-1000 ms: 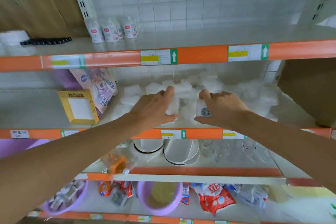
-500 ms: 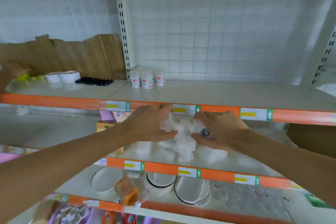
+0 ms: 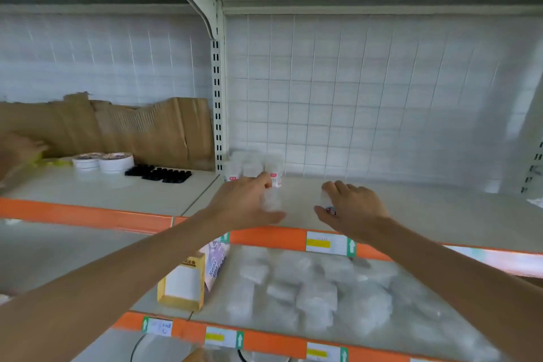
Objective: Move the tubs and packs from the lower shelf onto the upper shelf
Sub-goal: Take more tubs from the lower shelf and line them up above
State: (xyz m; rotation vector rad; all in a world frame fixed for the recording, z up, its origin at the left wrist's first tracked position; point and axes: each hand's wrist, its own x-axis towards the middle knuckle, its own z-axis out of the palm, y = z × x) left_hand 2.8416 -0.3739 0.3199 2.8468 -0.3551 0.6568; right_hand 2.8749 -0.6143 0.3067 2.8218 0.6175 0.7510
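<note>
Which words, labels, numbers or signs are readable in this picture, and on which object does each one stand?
"Kuma": purple pack; the word beneath is partly hidden.
Yellow box: dark characters on top, too blurred to read.
Shelf-edge tags: white up-arrow on green; print too small.
Handwritten tag: too blurred.
Small tubs: red labels, too blurred.

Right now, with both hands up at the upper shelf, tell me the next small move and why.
Probably set both down and let go: the left hand grips a clear pack and the right hand a stickered pack, both just over bare upper shelf beside the tubs, while more packs wait on the lower shelf.
</note>
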